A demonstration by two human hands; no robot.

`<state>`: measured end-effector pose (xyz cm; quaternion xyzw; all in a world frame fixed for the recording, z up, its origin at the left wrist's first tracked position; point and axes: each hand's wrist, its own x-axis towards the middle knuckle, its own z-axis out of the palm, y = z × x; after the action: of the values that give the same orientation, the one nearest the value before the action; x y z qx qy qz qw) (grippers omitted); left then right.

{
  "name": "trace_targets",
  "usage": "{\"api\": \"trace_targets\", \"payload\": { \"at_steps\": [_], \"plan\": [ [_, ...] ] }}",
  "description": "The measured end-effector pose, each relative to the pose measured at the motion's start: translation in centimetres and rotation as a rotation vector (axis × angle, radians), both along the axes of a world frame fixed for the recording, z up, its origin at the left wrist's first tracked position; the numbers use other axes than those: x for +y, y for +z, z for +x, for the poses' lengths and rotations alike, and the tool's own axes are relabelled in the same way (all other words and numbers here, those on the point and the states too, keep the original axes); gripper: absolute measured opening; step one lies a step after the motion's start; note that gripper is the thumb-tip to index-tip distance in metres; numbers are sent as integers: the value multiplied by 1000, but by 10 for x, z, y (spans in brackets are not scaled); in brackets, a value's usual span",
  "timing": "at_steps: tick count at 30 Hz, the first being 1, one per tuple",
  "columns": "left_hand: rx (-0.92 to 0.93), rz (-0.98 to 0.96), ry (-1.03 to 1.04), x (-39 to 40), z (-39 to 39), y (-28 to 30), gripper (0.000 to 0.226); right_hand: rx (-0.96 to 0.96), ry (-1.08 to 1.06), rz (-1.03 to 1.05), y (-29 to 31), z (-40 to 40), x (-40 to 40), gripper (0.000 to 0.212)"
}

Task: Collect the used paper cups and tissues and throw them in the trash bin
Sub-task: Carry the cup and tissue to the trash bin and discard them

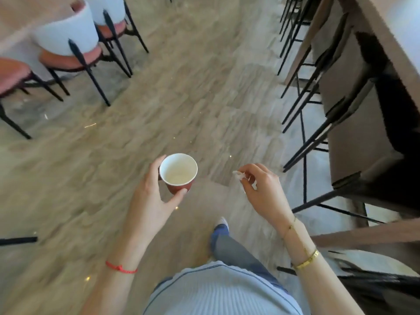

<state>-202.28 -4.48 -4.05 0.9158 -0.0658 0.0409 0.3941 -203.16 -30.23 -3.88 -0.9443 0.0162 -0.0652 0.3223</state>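
My left hand [151,196] grips a red paper cup [178,172] with a white inside, held upright over the floor at the middle of the view. A thin film of pale liquid or residue shows at its bottom. My right hand [261,189] pinches a small crumpled white tissue [238,175] between fingertips, level with the cup and to its right. No trash bin is in view. The picture is motion-blurred.
Chairs with pink seats and black legs [75,57] stand at the upper left. A long wooden counter [372,30] with black bar stools [341,123] lines the right side. A wood-pattern floor aisle [193,87] runs between them. My leg and shoe [221,226] step forward below.
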Motion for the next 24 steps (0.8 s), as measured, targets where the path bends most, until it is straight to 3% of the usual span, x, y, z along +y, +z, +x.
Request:
{"api": "trace_targets", "payload": {
  "at_steps": [15,24],
  "plan": [
    [-43,-35,580,85,135,-8,80,-12,524,-5,0,268,109,15],
    [-27,-67,863,143,195,-14,82,-5,814,12,-3,388,208,14]
  ]
}}
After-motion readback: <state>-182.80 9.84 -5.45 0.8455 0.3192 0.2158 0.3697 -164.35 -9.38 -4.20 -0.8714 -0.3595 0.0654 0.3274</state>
